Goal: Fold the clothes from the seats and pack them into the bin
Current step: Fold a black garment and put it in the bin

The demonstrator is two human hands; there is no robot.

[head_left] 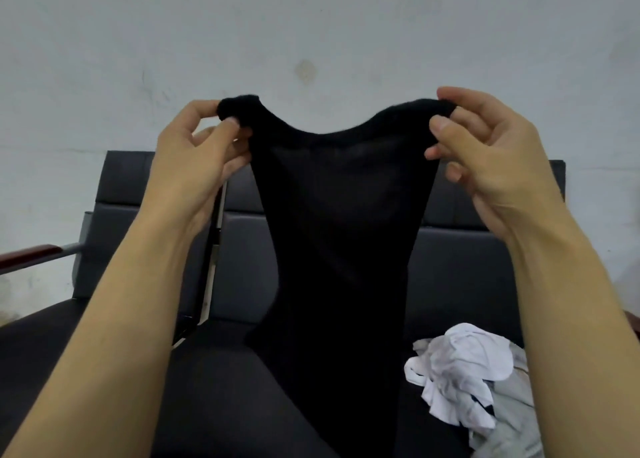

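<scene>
A black garment [341, 236] hangs in front of me, stretched by its top edge between both hands. My left hand [197, 152] pinches the left top corner between thumb and fingers. My right hand [485, 156] pinches the right top corner the same way. The cloth sags in the middle at the top and drops down over the dark seats [460, 277], hiding part of them. A heap of white and grey clothes [467, 385] lies on the right seat, below my right forearm. The bin is not in view.
A row of dark padded seats stands against a pale wall [311, 24]. A wooden armrest [31, 255] juts out at the left edge. The left seat cushion [45, 346] lies under my left forearm.
</scene>
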